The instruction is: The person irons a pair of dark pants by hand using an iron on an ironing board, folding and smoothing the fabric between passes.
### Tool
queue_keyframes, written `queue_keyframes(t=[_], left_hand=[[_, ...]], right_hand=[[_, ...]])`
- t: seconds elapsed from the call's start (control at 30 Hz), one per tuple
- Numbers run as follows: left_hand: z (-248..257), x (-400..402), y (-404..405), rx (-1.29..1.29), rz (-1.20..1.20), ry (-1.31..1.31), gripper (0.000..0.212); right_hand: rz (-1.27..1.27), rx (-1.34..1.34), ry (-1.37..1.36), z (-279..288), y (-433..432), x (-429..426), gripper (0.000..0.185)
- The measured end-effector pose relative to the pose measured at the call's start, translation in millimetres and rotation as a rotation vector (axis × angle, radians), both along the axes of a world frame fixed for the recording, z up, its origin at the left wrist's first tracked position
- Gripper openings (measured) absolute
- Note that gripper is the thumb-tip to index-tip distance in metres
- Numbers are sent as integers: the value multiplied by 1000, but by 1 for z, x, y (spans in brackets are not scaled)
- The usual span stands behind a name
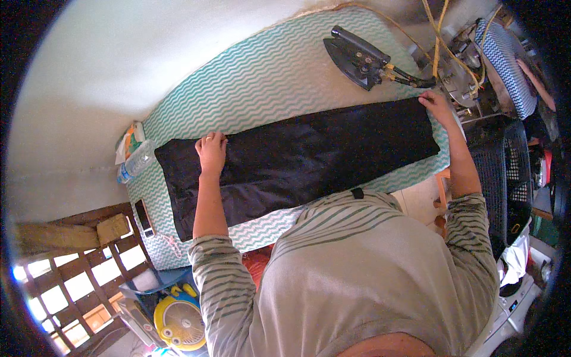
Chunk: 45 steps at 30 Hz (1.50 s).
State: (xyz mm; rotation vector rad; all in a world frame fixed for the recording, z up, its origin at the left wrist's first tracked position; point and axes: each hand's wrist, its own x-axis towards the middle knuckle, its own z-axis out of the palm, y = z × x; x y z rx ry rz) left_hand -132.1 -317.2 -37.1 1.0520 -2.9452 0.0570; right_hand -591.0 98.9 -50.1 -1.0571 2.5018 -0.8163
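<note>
A long black garment (308, 151), shaped like trousers folded lengthwise, lies across a table cover (250, 80) with green and white zigzags. Curled over its far edge, close to the wide left end, are the fingers of my left hand (211, 154), with a ring on one finger. My right hand (438, 108) pinches the far corner at the narrow right end. Beyond the cloth, near that hand, an iron (357, 58) with a black handle lies on the cover, and a cable runs from it to the right.
At the left end are a clear plastic bottle (137, 160), a phone (144, 217) and a pink cord (171, 245). A yellow fan (180, 321) stands below. To the right are a black plastic basket (495, 178), machine parts (459, 85) and hanging yellow cords (436, 44). A wall borders the far side.
</note>
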Motion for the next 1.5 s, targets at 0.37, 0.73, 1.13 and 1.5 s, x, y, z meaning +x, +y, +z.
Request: queue_keyframes(t=[0.37,0.73,1.13,1.5], left_hand=[[10,166,36,-526,762,675,45],[-44,275,96,748,1323,1714,62],[64,269,66,886,881,1726,41],[145,253,-36,645,841,1862,26]], right_hand=[[-511,97,34,-26,45,44,55],[-453,-42,-522,0,62,70,62],[-428,-250,-479,75,50,54,74],[-454,-346,-390,150,-24,-12,68]])
